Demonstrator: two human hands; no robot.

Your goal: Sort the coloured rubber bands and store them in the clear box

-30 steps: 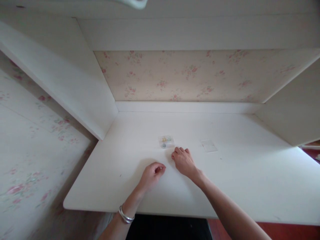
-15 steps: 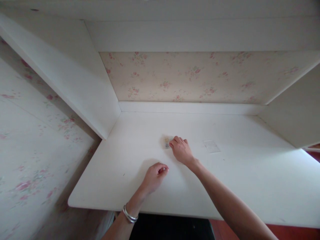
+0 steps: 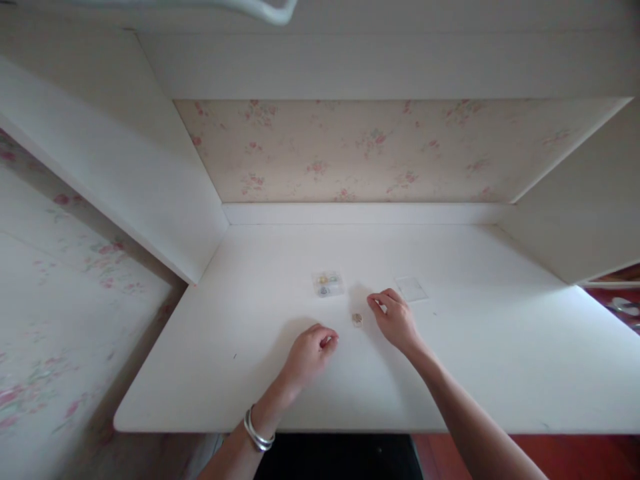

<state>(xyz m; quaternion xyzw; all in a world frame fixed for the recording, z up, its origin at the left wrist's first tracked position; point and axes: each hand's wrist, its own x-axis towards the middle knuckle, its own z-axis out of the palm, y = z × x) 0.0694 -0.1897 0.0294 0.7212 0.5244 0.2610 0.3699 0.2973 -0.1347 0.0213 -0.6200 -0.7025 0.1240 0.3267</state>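
Observation:
My left hand is closed in a pinch just above the desk, left of a small brownish piece that seems to sit in a tiny clear square. Whatever the left fingertips hold, if anything, is too small to make out. Right of that piece is my right hand, thumb and forefinger pinched together, with their contents likewise hidden. Farther back stands a small clear box, with several tiny yellowish, greenish and grey items inside. A flat, clear plastic lid-like piece lies just beyond my right hand.
All of this is on a white desktop with a raised back strip. White panels stand at the left and right. A tiny dark speck lies at left. A dark seat is under the front edge.
My right hand has moved away from the clear box, to the right and nearer me. The box and the brownish piece now show uncovered. My left hand keeps its pinch; the view has shifted slightly.

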